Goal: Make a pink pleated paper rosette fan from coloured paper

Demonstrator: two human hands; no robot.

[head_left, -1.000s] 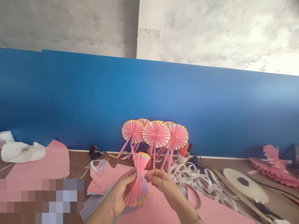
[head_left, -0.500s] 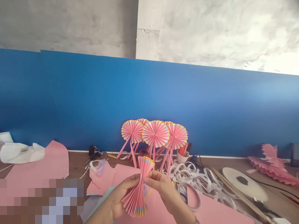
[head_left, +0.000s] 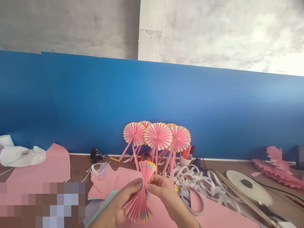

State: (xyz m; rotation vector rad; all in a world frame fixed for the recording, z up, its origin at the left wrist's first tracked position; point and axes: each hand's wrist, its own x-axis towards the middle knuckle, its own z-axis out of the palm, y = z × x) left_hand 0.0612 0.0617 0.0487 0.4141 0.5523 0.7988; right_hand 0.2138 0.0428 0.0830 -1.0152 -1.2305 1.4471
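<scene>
A pleated pink paper fan piece [head_left: 142,190] with a rainbow edge is pinched at its middle, flaring out above and below like a bow tie. My left hand [head_left: 118,202] grips it from the left at the waist with thumb and fingers. My right hand [head_left: 163,193] pinches the same waist from the right. Behind them, several finished round pink paper fans [head_left: 158,136] on pink sticks lean against the blue wall [head_left: 213,110].
Pink paper sheets [head_left: 47,167] cover the wooden table. A tangle of white paper strips [head_left: 204,182] and a tape ring [head_left: 192,200] lie to the right, with a round white disc [head_left: 249,187], pink pleated pieces [head_left: 277,167], a cup of pens [head_left: 186,156] and white cloth [head_left: 19,155].
The pleated piece has dropped a little and fanned out wider at both ends. Both hands have closed in on its middle.
</scene>
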